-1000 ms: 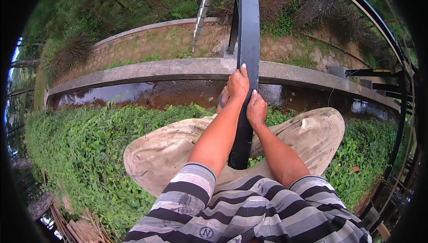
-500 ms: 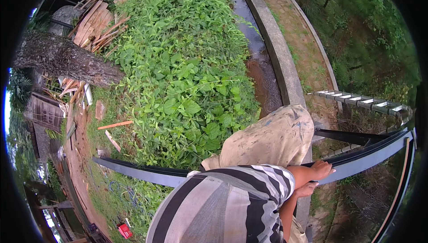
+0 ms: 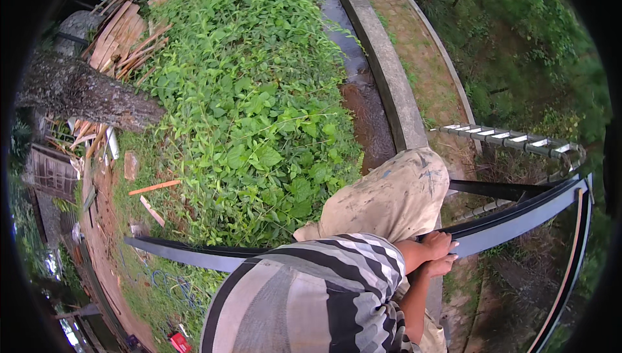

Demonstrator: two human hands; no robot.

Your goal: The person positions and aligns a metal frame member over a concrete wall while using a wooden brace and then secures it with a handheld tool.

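A long grey-blue metal beam [image 3: 499, 233] with a dark top edge runs across the view beneath my body. My left hand [image 3: 438, 244] is closed over it just beyond my bent knee, fingers curled at its edge. Right below, my right hand [image 3: 440, 266] is closed against the beam's lower side, close to the left one. Whether a small thing lies in its fingers is hidden. My beige, paint-stained trouser leg [image 3: 389, 191] lies on the far side of the beam.
A metal ladder [image 3: 512, 138] stands at the right, near a dark brace [image 3: 499, 189]. Below are green plants [image 3: 253, 113], a water channel [image 3: 366, 106] with a concrete wall [image 3: 389, 61], and a tree trunk [image 3: 84, 87]. Stacked planks [image 3: 120, 35] lie far left; a red object [image 3: 180, 342] is lower left.
Both hands have drawn back along the beam toward my body and sit closer together. The whole view has shifted slightly left.
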